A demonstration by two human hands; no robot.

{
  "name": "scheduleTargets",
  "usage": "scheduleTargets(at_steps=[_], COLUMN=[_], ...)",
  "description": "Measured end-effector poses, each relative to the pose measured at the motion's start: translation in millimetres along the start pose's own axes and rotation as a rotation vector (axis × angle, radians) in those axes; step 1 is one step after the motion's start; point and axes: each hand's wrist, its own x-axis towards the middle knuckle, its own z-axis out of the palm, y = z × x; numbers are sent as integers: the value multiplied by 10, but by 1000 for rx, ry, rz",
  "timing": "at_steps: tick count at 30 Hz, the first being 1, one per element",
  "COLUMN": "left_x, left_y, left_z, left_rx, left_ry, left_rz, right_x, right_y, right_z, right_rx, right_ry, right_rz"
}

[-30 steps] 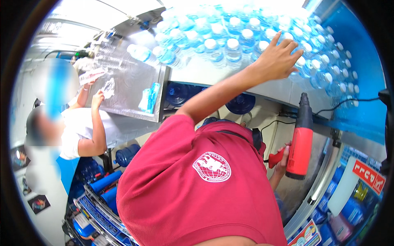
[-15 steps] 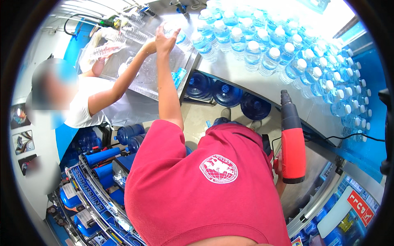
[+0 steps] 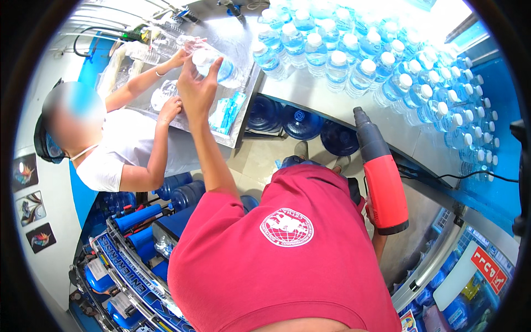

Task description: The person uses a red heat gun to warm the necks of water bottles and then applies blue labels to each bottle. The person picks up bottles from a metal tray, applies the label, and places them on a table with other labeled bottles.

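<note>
My left hand point(image 3: 197, 88) is raised over the steel counter point(image 3: 243, 119), its fingers closed around the capped end of a clear water bottle point(image 3: 225, 71). The bottle is tilted, with its white cap toward my fingers. In my right hand point(image 3: 371, 216), mostly hidden behind the tool, is a red and black heat gun point(image 3: 385, 188). Its nozzle points up and away from me, toward the bottle table. A small pile of blue plastic label sleeves point(image 3: 228, 113) lies on the counter just beyond my left wrist.
At left a co-worker point(image 3: 130, 144) reaches over the counter, one hand by a clear bottle point(image 3: 164, 94). Rows of capped bottles point(image 3: 337, 69) fill the table at right. Large blue jugs point(image 3: 301, 122) stand beneath it. A black cord point(image 3: 459, 176) trails right from the heat gun.
My left hand has drawn back leftward and nearer with the bottle. The heat gun has tilted, its nozzle swinging left. The co-worker's arms have shifted, and one hand has come down nearer the counter's front.
</note>
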Motion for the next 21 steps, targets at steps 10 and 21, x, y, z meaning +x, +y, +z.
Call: scheduleTargets(at_steps=[10, 21], left_x=[-860, -574], left_y=[248, 75], left_z=[1234, 1593], left_rx=[-193, 92], left_ry=[-108, -290], left_rz=[-203, -168], right_x=[287, 850], right_y=[-1, -516], right_z=[185, 866], right_rx=[-3, -210], right_ry=[-86, -296], right_rz=[-8, -376])
